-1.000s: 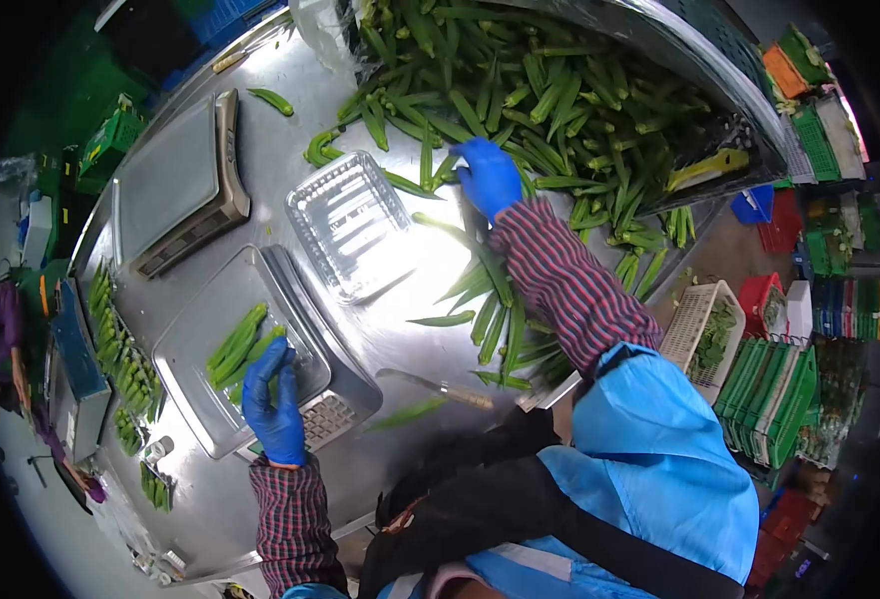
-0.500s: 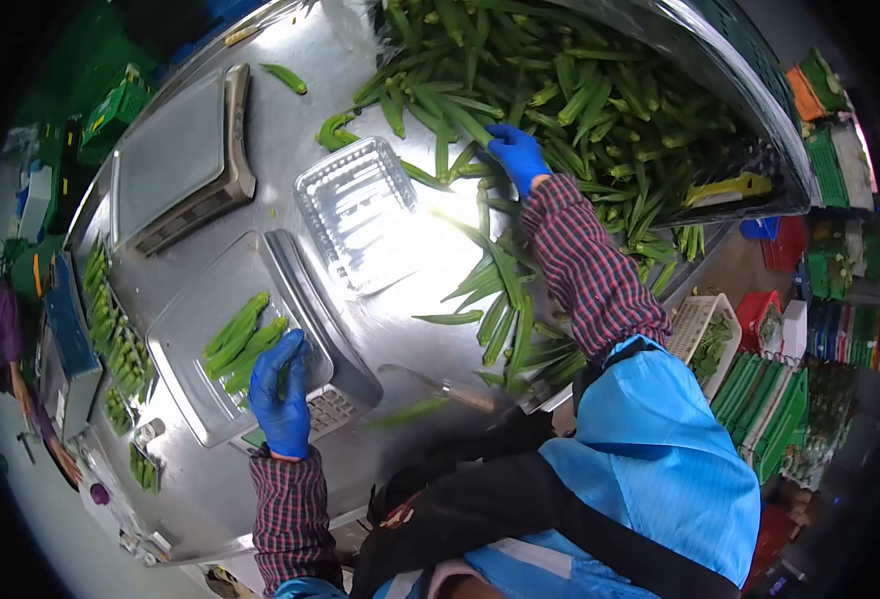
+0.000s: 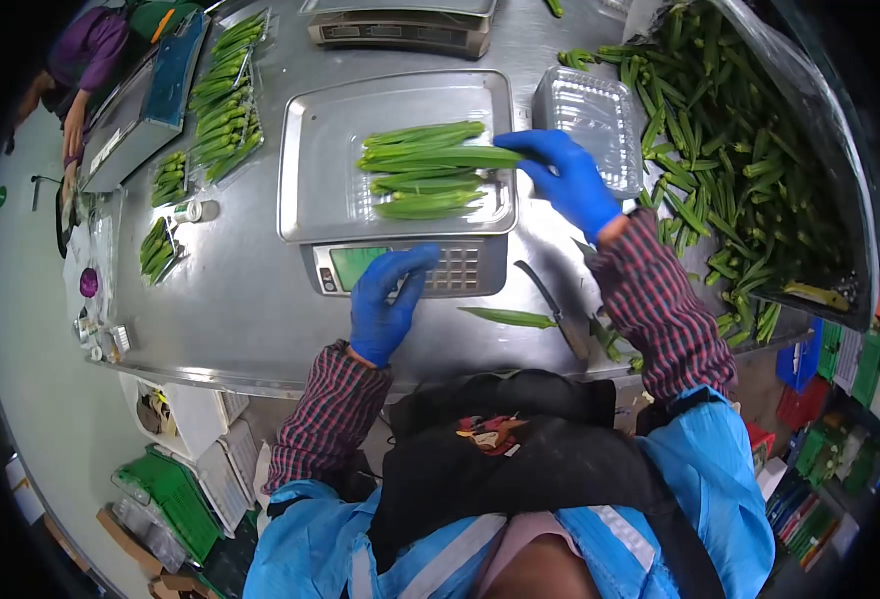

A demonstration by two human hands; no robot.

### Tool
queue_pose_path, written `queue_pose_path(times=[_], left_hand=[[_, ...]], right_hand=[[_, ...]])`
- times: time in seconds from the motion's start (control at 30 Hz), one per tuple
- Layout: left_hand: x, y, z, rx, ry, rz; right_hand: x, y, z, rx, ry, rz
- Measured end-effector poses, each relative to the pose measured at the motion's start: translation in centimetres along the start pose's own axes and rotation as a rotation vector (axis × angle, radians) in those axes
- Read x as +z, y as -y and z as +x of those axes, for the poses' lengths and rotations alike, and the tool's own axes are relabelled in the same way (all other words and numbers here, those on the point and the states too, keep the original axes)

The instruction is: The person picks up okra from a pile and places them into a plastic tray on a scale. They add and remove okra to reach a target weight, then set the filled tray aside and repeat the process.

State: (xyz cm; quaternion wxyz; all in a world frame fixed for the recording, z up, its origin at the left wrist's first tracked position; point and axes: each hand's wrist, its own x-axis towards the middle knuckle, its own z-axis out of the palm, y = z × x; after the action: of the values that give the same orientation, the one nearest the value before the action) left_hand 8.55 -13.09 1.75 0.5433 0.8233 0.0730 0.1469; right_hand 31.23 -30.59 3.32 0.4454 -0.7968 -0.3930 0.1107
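Observation:
My right hand (image 3: 570, 180), in a blue glove, is closed on the end of a long okra pod (image 3: 475, 157). That pod lies over a row of okra (image 3: 428, 205) in a clear tray on the scale's metal pan (image 3: 315, 170). Over the front of the scale (image 3: 485, 275), beside its green display (image 3: 355, 265) and keypad, is my left hand (image 3: 382, 309), also gloved in blue. Its fingers are bent, the thumb a little apart, and no item shows in them. Clear plastic trays (image 3: 589, 120) stand right of the scale.
A large okra heap (image 3: 729, 150) fills the right side. A knife (image 3: 558, 314) and a loose okra pod (image 3: 510, 317) lie near the front edge. Filled okra trays (image 3: 225, 105) sit at the left, a second scale (image 3: 400, 35) at the back. Another person's arm (image 3: 75, 125) is far left.
My right hand has gone from the okra heap to the tray on the scale, bringing a pod. My left hand has moved off the tray to the scale's front. The view has turned.

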Motion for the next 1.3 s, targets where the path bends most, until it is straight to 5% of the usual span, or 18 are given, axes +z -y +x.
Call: queue_pose_path(times=[0.17, 0.3, 0.4, 0.6, 0.83, 1.0, 1.13, 1.3], left_hand=[[-4.5, 1.6, -3.3, -0.084, -0.098, -0.059], [-7.8, 3.0, -4.9, -0.060, -0.203, -0.069], [-10.1, 4.2, -5.3, -0.094, -0.226, -0.066], [-12.8, 5.4, -4.3, -0.134, -0.243, -0.134], [-14.0, 4.1, 0.7, -0.048, -0.186, -0.072], [-11.2, 1.6, 6.8, 0.104, -0.029, 0.028], [-5.1, 0.6, 12.0, 0.239, 0.146, 0.426], [1.0, 2.2, 16.0, 0.345, 0.424, 0.911]], right_hand=[[5.9, 0.1, 2.6, -0.145, -0.062, -0.147], [4.8, -0.3, 2.3, -0.150, -0.174, -0.075], [2.5, -1.1, -0.2, 0.196, -0.253, 0.164], [-1.1, -2.7, -6.4, 0.314, -0.466, 0.295], [2.0, -4.6, -18.6, 0.529, -0.205, -0.121], [4.6, -3.4, -22.5, 0.604, -0.001, -0.404], [6.5, -3.1, -22.4, 0.608, 0.077, -0.631], [6.1, -2.7, -21.4, 0.713, -0.003, -0.499]])
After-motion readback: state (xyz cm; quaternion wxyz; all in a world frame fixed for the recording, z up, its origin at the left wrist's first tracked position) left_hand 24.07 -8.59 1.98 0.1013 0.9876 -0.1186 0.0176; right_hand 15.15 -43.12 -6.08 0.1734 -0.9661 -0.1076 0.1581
